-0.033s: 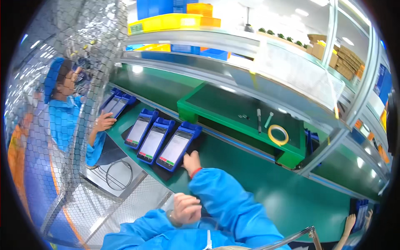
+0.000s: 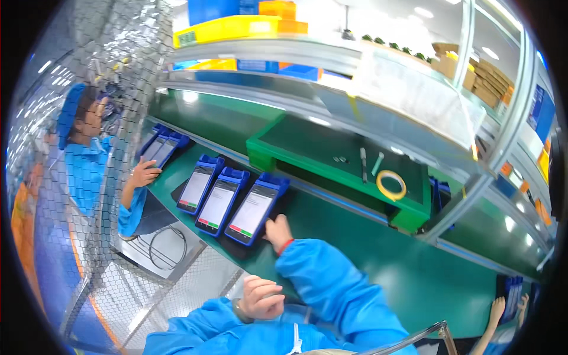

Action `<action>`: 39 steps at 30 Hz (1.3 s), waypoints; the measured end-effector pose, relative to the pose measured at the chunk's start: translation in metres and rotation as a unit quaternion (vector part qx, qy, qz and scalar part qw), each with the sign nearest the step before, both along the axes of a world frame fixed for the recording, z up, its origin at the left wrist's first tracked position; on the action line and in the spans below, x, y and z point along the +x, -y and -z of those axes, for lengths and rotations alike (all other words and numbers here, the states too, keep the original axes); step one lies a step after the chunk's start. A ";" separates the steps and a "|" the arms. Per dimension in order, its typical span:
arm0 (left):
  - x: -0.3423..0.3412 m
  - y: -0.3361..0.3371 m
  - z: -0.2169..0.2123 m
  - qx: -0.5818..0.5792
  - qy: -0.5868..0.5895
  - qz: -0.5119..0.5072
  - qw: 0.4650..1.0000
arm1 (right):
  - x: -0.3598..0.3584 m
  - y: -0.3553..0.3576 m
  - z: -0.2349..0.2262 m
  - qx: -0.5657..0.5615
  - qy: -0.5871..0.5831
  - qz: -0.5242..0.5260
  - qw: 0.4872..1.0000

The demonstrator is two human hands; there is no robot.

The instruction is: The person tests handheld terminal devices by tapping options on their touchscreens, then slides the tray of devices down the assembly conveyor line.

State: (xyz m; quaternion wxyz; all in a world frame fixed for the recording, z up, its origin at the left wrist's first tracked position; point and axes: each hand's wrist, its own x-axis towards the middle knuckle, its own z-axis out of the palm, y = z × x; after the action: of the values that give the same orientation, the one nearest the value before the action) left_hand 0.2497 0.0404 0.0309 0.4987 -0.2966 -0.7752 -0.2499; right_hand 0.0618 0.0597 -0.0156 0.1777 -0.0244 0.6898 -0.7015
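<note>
Rightmost device [image 2: 253,212] slightly farther right, just left of right hand [image 2: 278,232]

An electronics workshop: a long green bench [image 2: 414,269] carries a row of handheld terminals [image 2: 217,202], metal shelving [image 2: 266,49] on the far side holds plastic bins [image 2: 231,31], and a blue-clad co-worker [image 2: 87,168] is at left.

Blue-cased devices [image 2: 218,202], apparently smooth plastic
</note>
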 end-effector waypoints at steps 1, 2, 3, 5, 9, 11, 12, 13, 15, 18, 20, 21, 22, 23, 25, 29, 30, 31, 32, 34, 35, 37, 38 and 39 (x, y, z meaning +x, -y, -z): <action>0.004 0.001 -0.010 -0.019 -0.001 0.014 1.000 | 0.000 -0.034 0.010 0.012 -0.018 -0.008 1.000; 0.006 0.011 -0.012 -0.010 0.019 0.001 1.000 | 0.023 -0.066 -0.024 0.026 0.022 -0.014 0.999; 0.005 0.019 -0.017 -0.005 0.036 -0.008 0.999 | 0.031 -0.098 -0.030 0.007 0.028 -0.027 0.999; -0.003 0.035 -0.028 0.031 0.035 -0.040 0.998 | 0.053 -0.160 -0.050 -0.050 0.062 0.003 0.997; -0.024 0.052 -0.040 0.144 0.165 -0.041 0.975 | 0.087 -0.266 -0.060 0.031 0.049 0.033 0.998; -0.039 0.046 -0.042 0.266 0.263 0.049 0.926 | 0.110 -0.304 -0.069 0.110 0.036 0.084 0.990; -0.050 0.045 -0.041 0.279 0.361 0.068 0.887 | 0.113 -0.320 -0.059 0.105 0.052 0.092 0.989; -0.063 0.041 -0.034 0.330 0.444 0.094 0.828 | 0.117 -0.332 -0.056 0.130 0.052 0.085 0.987; -0.077 0.026 -0.033 0.391 0.577 0.135 0.705 | 0.134 -0.351 -0.058 0.222 0.033 0.090 0.970; -0.104 0.002 -0.027 0.388 0.563 0.202 0.701 | 0.153 -0.357 -0.053 0.458 -0.267 0.183 0.828; -0.110 -0.005 -0.024 0.421 0.564 0.223 0.675 | 0.155 -0.339 -0.071 0.269 -0.142 0.223 0.926; -0.113 -0.010 -0.026 0.451 0.561 0.243 0.651 | 0.154 -0.330 -0.073 0.060 -0.012 0.253 0.965; -0.116 -0.013 -0.025 0.455 0.561 0.258 0.642 | 0.153 -0.323 -0.067 -0.055 0.010 0.222 0.973; -0.120 -0.017 -0.024 0.455 0.565 0.257 0.638 | 0.153 -0.314 -0.064 -0.049 -0.024 0.228 0.972; -0.125 -0.023 -0.026 0.454 0.578 0.286 0.615 | 0.153 -0.297 -0.066 -0.064 -0.041 0.234 0.969; -0.129 -0.028 -0.029 0.440 0.590 0.290 0.611 | 0.155 -0.274 -0.065 -0.110 -0.049 0.260 0.958; -0.129 -0.028 -0.029 0.443 0.593 0.289 0.607 | 0.156 -0.269 -0.063 -0.099 -0.062 0.272 0.955; -0.130 -0.027 -0.029 0.433 0.596 0.282 0.615 | 0.158 -0.267 -0.062 -0.087 -0.076 0.284 0.952; -0.131 -0.027 -0.028 0.423 0.597 0.274 0.624 | 0.157 -0.268 -0.063 -0.104 -0.071 0.271 0.954; -0.136 -0.026 -0.026 0.410 0.599 0.289 0.625 | 0.159 -0.264 -0.060 -0.084 -0.084 0.276 0.954; -0.139 -0.025 -0.026 0.394 0.599 0.304 0.628 | 0.161 -0.262 -0.059 -0.067 -0.099 0.281 0.952; -0.144 -0.026 -0.031 0.385 0.613 0.305 0.619 | 0.164 -0.264 -0.056 -0.063 -0.102 0.276 0.954; -0.145 -0.026 -0.033 0.373 0.624 0.304 0.615 | 0.165 -0.265 -0.055 -0.062 -0.109 0.270 0.955; -0.147 -0.026 -0.028 0.374 0.621 0.307 0.617 | 0.166 -0.266 -0.057 -0.061 -0.108 0.269 0.955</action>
State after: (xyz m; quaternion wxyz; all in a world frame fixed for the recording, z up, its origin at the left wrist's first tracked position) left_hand 0.1031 0.0665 0.0593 -0.1394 -0.0791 -0.6033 -0.7812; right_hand 0.2275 0.3254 0.0413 -0.0948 0.0760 0.6415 -0.7574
